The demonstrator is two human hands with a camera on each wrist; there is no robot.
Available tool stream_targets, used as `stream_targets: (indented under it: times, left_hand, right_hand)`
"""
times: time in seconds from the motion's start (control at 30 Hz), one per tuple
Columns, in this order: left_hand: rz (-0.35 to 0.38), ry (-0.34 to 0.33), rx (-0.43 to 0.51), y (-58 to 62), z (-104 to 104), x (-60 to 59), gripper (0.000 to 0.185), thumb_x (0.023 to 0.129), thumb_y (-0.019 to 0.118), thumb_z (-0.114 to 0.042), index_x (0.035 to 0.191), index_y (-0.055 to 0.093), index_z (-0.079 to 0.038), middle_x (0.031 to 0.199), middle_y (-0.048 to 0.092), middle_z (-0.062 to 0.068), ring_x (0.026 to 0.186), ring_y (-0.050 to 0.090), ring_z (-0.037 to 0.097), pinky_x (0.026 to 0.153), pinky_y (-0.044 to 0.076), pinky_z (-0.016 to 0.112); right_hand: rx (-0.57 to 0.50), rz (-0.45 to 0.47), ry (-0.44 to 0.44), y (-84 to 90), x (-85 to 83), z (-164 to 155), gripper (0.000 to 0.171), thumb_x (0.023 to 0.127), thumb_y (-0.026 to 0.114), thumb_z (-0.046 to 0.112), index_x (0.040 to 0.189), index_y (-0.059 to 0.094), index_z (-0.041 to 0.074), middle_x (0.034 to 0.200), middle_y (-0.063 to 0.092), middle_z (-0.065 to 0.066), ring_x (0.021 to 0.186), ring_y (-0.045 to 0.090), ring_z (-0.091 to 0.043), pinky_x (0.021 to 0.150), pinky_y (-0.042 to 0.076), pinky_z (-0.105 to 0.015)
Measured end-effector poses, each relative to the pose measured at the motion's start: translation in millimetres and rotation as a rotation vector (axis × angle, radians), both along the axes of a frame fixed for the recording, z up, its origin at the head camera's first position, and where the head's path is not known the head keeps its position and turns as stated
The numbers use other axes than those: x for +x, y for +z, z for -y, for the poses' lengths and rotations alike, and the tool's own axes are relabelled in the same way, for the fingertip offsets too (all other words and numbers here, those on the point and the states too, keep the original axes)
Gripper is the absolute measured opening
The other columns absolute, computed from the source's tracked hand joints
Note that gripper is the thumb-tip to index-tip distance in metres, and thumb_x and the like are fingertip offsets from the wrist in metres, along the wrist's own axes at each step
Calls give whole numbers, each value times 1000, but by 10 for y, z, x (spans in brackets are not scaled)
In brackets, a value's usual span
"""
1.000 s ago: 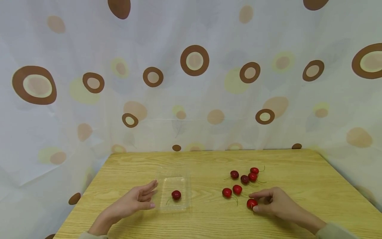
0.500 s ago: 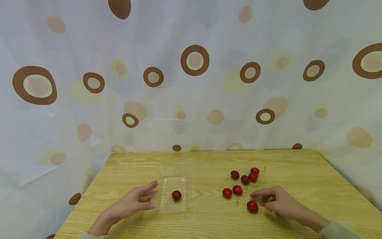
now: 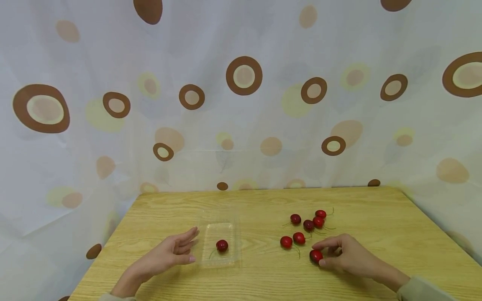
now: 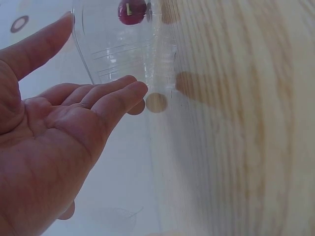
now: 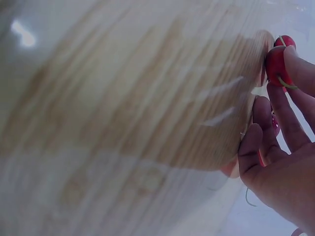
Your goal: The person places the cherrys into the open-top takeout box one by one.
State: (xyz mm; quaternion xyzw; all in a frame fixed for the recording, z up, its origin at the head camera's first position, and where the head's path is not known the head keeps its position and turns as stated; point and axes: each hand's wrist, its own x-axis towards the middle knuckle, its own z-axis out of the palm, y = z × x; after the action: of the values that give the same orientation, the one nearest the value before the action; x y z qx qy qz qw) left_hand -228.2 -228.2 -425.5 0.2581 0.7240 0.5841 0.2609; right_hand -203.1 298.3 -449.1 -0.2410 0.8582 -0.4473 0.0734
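Note:
A red cherry [image 3: 316, 256] sits between the thumb and forefinger of my right hand [image 3: 352, 257], which pinches it at the table's right side. In the right wrist view, the thumb lies against this cherry [image 5: 278, 66] and its green stem points toward the hand. My left hand [image 3: 165, 255] holds nothing. Its fingers are extended beside a clear plastic container [image 3: 238, 251]. One dark red cherry [image 3: 222, 246] with a stem lies inside that container, and the left wrist view shows the same cherry [image 4: 132, 11] through the transparent wall.
Several more cherries lie loose on the wooden table [image 3: 263, 284]: a dark one [image 3: 295, 219], a bright red one [image 3: 286, 242] and others close by, some touching, with thin stems. A patterned curtain [image 3: 241, 125] hangs behind the table's back edge.
My right hand held the cherry, let go of it by the middle frame, and now pinches it again, slightly further left. The left hand and the container have stayed put.

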Motion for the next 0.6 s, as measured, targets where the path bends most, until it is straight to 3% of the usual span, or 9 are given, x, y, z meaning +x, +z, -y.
stream_targets:
  times: [0.23, 0.5, 0.6]
  left_hand:
    - [-3, 2, -3, 2, 5, 2, 84, 106, 62, -5, 164, 2, 8, 169, -1, 33, 153, 11, 53, 108, 48, 32]
    - [-7, -3, 0, -3, 2, 5, 84, 107, 62, -5, 164, 2, 9, 169, -1, 33, 153, 11, 53, 108, 48, 32]
    - [-6, -1, -4, -1, 7, 10, 84, 107, 62, -5, 164, 2, 9, 169, 0, 33, 153, 11, 53, 109, 47, 31]
  right_hand:
    - [-11, 48, -28, -1, -7, -20, 41, 92, 83, 10, 127, 72, -8, 106, 71, -8, 79, 56, -9, 62, 47, -25]
    - [25, 25, -62, 17, 25, -85, 40, 94, 82, 17, 127, 75, -5, 120, 75, -13, 92, 64, -9, 76, 55, -27]
    - [23, 23, -78, 19, 30, -106, 38, 94, 82, 17, 125, 76, -5, 117, 77, -12, 89, 64, -8, 75, 54, -26]
